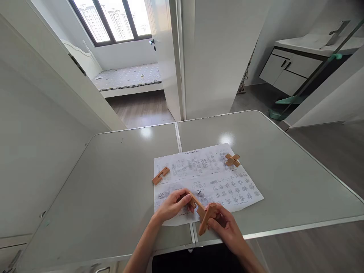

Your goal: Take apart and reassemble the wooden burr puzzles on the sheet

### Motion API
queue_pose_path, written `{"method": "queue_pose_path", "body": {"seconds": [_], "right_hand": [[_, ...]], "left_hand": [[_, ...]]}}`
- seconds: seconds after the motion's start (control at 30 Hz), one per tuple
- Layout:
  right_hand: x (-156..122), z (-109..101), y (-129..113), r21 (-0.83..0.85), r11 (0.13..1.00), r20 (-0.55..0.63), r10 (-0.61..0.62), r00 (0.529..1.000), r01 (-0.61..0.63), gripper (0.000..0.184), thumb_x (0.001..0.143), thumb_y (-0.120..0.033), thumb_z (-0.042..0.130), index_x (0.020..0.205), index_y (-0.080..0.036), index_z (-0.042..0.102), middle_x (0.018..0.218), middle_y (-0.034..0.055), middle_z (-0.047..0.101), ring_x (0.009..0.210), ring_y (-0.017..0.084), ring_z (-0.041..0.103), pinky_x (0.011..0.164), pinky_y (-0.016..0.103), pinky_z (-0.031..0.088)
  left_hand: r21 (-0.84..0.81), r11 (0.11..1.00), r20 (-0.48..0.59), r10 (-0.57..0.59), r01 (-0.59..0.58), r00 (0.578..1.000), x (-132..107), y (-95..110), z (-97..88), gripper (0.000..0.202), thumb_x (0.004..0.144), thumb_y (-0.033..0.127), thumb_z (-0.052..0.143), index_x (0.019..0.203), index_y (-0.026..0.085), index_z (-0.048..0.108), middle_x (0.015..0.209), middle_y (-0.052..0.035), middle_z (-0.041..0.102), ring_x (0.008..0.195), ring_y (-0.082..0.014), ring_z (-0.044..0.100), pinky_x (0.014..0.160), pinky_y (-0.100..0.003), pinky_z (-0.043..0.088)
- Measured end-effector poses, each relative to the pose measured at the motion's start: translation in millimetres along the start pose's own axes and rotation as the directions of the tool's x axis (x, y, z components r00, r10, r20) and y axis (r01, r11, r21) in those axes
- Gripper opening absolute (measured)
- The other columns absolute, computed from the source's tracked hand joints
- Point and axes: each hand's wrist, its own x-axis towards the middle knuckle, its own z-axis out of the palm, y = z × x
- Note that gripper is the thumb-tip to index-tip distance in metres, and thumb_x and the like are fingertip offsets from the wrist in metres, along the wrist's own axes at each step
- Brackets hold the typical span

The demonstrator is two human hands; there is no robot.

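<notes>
Between thumb and fingers, my left hand [174, 204] grips one end of a notched wooden puzzle piece [196, 203]. A second wooden puzzle piece [207, 219] is pinched in my right hand [226, 225], crossing the first at an angle. The two pieces meet just above the near edge of the printed sheet [196, 174]; how far they interlock I cannot tell. On the sheet's left edge lies a loose notched wooden piece [160, 175]. Near its right edge sits a cross-shaped group of joined wooden pieces [232, 160].
The grey table [127, 189] has a pale seam running through its middle and a metal rim. Past it stand an open door [166, 49] and a bed [131, 76]. At the right are a sink cabinet [295, 64] and a green broom and dustpan [280, 113].
</notes>
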Motion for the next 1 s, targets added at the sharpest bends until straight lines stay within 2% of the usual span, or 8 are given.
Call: {"method": "queue_pose_path", "body": {"seconds": [0.1,0.27,0.33,0.5,0.73,0.83,0.9,1.0], "right_hand": [[0,0,-1,-0.008,1.0,0.007,-0.001,1.0,0.001,0.04,0.089,-0.059,0.077,0.105,-0.022,0.08,0.087,0.0065,0.071,0.081,0.025,0.064,0.078,0.032,0.055],[-1,0,-5,-0.041,0.999,-0.022,-0.01,1.0,0.009,0.041,0.088,-0.06,0.077,0.081,-0.019,0.077,0.074,0.0045,0.062,0.071,0.022,0.057,0.069,0.031,0.052],[-1,0,-4,-0.019,1.0,-0.026,-0.009,1.0,0.009,0.04,0.088,-0.058,0.078,0.078,-0.019,0.075,0.073,0.004,0.061,0.069,0.021,0.056,0.067,0.031,0.052],[1,-4,1,0.032,0.999,-0.005,0.044,0.999,-0.044,0.044,0.088,-0.062,0.076,0.099,-0.019,0.079,0.077,0.0054,0.069,0.071,0.024,0.062,0.07,0.035,0.054],[0,-7,8,0.071,0.997,-0.075,0.015,0.997,-0.01,0.042,0.085,-0.059,0.081,0.102,-0.02,0.079,0.08,0.0042,0.066,0.073,0.022,0.059,0.071,0.034,0.052],[-1,-9,12,0.209,0.977,-0.042,0.055,0.998,-0.046,0.044,0.087,-0.061,0.079,0.103,-0.021,0.077,0.076,0.0028,0.063,0.064,0.02,0.057,0.062,0.032,0.05],[-1,-10,11,0.34,0.938,-0.035,0.076,0.996,-0.06,0.043,0.089,-0.062,0.076,0.105,-0.022,0.075,0.072,0.0007,0.059,0.055,0.016,0.052,0.051,0.028,0.045],[4,-9,5,0.433,0.901,-0.109,0.072,0.992,-0.018,0.041,0.092,-0.062,0.072,0.104,-0.023,0.072,0.068,-0.0035,0.052,0.047,0.01,0.042,0.045,0.024,0.04]], "left_hand": [[-0.007,1.0,0.005,0.0,0.0,1.0,0,0,0.7,0.039,0.107,0.051,0.054,0.097,0.016,0.067,0.083,-0.0052,0.072,0.074,-0.0163,0.066,0.073,-0.029,0.053],[-0.011,1.0,0.012,-0.008,0.009,1.0,0,-2,0.7,0.037,0.106,0.051,0.055,0.097,0.017,0.066,0.085,-0.0053,0.073,0.074,-0.0166,0.067,0.074,-0.03,0.053],[-0.013,1.0,0.015,-0.012,0.013,1.0,0,-3,0.1,0.038,0.106,0.052,0.056,0.097,0.017,0.066,0.086,-0.0057,0.073,0.074,-0.0168,0.067,0.074,-0.03,0.053],[-0.012,1.0,0.006,-0.021,0.021,1.0,1,-5,-1.4,0.04,0.105,0.055,0.056,0.097,0.017,0.066,0.082,-0.0047,0.073,0.071,-0.0168,0.067,0.072,-0.03,0.053],[-0.015,1.0,-0.001,-0.013,0.013,1.0,0,-5,-0.6,0.038,0.105,0.053,0.058,0.096,0.017,0.065,0.082,-0.0048,0.072,0.073,-0.0164,0.066,0.074,-0.029,0.052],[-0.014,1.0,-0.04,0.0,0.0,0.999,-1,-6,-1.7,0.039,0.105,0.053,0.057,0.096,0.016,0.065,0.082,-0.0049,0.071,0.072,-0.0157,0.064,0.073,-0.029,0.051],[-0.015,1.0,-0.077,0.007,-0.009,0.997,-1,-7,-2.9,0.039,0.105,0.053,0.057,0.095,0.016,0.065,0.079,-0.004,0.069,0.07,-0.0151,0.062,0.072,-0.028,0.05],[-0.027,1.0,-0.109,0.009,-0.012,0.994,-1,-9,-4.4,0.039,0.105,0.053,0.058,0.094,0.016,0.064,0.077,-0.0034,0.068,0.069,-0.0148,0.061,0.072,-0.028,0.05]]}}
